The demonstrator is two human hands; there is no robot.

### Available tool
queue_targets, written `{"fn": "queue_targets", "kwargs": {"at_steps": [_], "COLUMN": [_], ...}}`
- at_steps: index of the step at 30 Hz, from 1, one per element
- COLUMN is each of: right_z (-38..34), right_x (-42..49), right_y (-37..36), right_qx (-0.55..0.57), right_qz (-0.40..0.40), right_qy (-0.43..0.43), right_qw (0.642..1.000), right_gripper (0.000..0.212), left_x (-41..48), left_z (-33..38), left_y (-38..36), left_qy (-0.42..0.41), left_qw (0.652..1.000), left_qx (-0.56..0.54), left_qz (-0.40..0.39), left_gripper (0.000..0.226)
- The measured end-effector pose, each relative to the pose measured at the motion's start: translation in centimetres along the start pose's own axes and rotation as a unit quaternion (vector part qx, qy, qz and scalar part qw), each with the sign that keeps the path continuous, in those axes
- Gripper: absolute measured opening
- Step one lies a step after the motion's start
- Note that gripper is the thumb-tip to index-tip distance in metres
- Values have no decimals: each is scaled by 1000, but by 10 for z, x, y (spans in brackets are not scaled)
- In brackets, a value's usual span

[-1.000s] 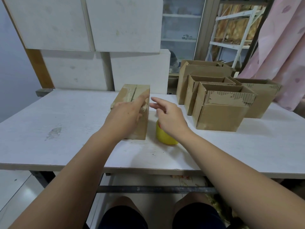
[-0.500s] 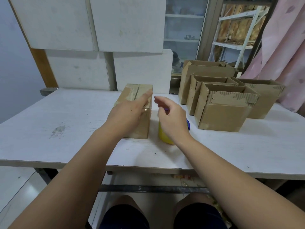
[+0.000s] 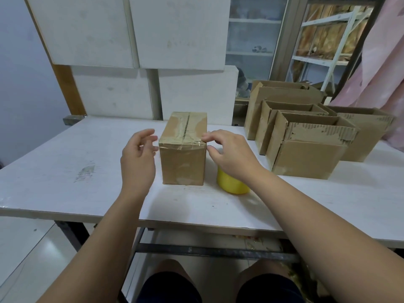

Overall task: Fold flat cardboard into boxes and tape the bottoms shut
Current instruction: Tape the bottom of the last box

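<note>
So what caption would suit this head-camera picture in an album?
Left hand and right hand flank a taped box on the white table, yellow tape roll beside it.

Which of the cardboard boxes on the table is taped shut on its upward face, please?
The lone box between the left hand and right hand, beside the yellow tape roll: tape seals its top flaps, whereas the grouped boxes at right stand open-topped.
</note>
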State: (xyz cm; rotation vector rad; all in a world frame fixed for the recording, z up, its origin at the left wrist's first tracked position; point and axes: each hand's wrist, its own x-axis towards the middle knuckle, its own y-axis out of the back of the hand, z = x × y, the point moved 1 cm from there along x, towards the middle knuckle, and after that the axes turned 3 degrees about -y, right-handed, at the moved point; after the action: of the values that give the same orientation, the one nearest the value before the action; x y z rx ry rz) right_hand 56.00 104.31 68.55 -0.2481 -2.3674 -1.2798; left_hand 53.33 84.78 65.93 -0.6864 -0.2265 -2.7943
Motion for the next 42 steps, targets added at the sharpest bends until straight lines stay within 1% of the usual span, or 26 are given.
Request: {"fn": "queue_targets", "kwargs": {"at_steps": [1, 3, 7, 12, 18, 22, 26, 33, 35, 37, 38, 40, 42], "right_z": [0, 2, 5, 7, 8, 7, 6, 3, 2, 1, 1, 1, 1], "right_x": [1, 3, 9, 11, 12, 13, 13, 14, 14, 13, 13, 12, 13], "right_y": [1, 4, 8, 11, 17, 21, 20, 17, 14, 12, 11, 10, 10], "right_qx": [1, 0, -12, -3, 29, 40, 39, 43, 42, 36, 33, 28, 22], "right_qz": [-3, -13, -35, -48, -69, -72, -69, -58, -48, -39, -36, -32, -31], "right_qy": [-1, 1, 5, 4, -3, 4, 5, 10, 11, 12, 14, 19, 26], "right_qw": [1000, 1000, 999, 999, 997, 997, 997, 997, 998, 998, 999, 999, 999], "right_gripper": [23, 22, 22, 22, 24, 23, 24, 19, 17, 15, 15, 14, 14], "left_x": [0, 0, -3, 1, 10, 16, 20, 18, 17, 17, 18, 18, 20], "left_z": [-3, -4, -6, -7, -13, -10, -8, -10, -14, -18, -18, -18, -20], "left_y": [2, 4, 7, 9, 14, 18, 22, 21, 18, 17, 17, 17, 17], "left_qy": [35, 55, 36, 34, 31, 18, 12, -9, -20, -46, -74, -147, -184], "left_qw": [998, 993, 995, 992, 980, 973, 970, 973, 976, 979, 979, 969, 955], "left_qx": [-53, -101, -87, -110, -132, -104, -73, -65, -41, -8, 10, 59, 114], "left_qz": [-9, -23, -40, -57, -145, -203, -232, -219, -212, -199, -192, -189, -200], "left_gripper": [25, 26, 24, 24, 37, 37, 35, 31, 28, 29, 30, 27, 27]}}
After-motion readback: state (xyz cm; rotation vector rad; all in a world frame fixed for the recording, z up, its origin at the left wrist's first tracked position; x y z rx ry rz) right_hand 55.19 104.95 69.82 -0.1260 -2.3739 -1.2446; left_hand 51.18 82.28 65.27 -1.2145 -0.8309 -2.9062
